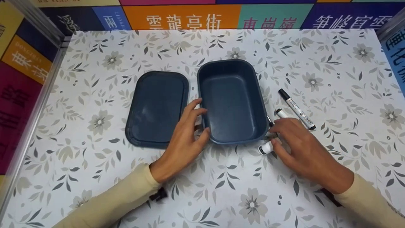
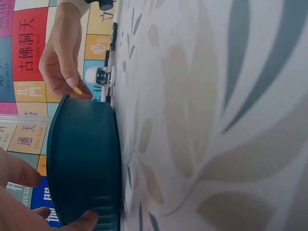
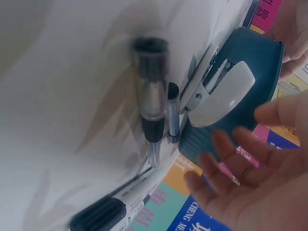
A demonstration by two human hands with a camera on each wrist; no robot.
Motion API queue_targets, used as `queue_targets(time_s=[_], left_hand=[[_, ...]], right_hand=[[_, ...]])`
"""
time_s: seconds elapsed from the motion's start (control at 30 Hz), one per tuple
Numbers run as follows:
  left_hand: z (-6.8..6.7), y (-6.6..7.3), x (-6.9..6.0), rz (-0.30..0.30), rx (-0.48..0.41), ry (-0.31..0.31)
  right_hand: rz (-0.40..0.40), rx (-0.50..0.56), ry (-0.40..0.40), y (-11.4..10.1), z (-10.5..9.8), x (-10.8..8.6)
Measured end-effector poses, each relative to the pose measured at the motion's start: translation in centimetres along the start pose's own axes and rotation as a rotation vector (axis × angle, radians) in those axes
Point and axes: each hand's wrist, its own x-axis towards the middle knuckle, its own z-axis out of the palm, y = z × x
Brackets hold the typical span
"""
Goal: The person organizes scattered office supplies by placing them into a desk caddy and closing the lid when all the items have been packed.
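A dark blue open box (image 1: 232,104) sits on the patterned tabletop, its inside bare. My left hand (image 1: 186,136) touches its left side, thumb and fingers at the rim and outer wall. Its matching lid (image 1: 156,109) lies flat just left, partly behind that hand. My right hand (image 1: 300,148) hovers at the box's right side, fingers spread in the right wrist view. Below those fingers lies a white stapler (image 3: 224,96), close to the box wall. Beside it are a blurred pen with a clear barrel (image 3: 153,86) and a second slim pen (image 3: 173,115).
A white marker with a black cap (image 1: 297,109) lies right of the box. Another white, dark-ended item (image 1: 281,112) is mostly hidden by the right hand. Upright panels with coloured blocks and lettering (image 1: 183,19) border the table at the back and sides.
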Motion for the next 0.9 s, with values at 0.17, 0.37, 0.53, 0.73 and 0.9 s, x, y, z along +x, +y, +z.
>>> queue_targets(time_s=[0.17,0.37,0.53,0.73,0.9], left_hand=[[0.14,-0.07,-0.30,0.003,-0.051,0.008],[0.29,-0.16,-0.47,-0.005,-0.101,0.015],[0.37,-0.14,-0.56,-0.019,-0.092,0.015],[0.40,-0.37,-0.69,-0.016,-0.074,0.027],[0.37,-0.63,-0.79,-0.013,-0.080,0.039]], right_hand=[[-0.078,0.007,-0.051,-0.16,0.06,-0.02],[-0.118,-0.021,-0.085,-0.03,0.13,-0.34],[-0.152,-0.044,-0.100,0.19,-0.03,-0.48],[-0.176,-0.074,-0.132,0.35,-0.28,-0.54],[-0.201,-0.098,-0.162,0.51,-0.44,-0.53]])
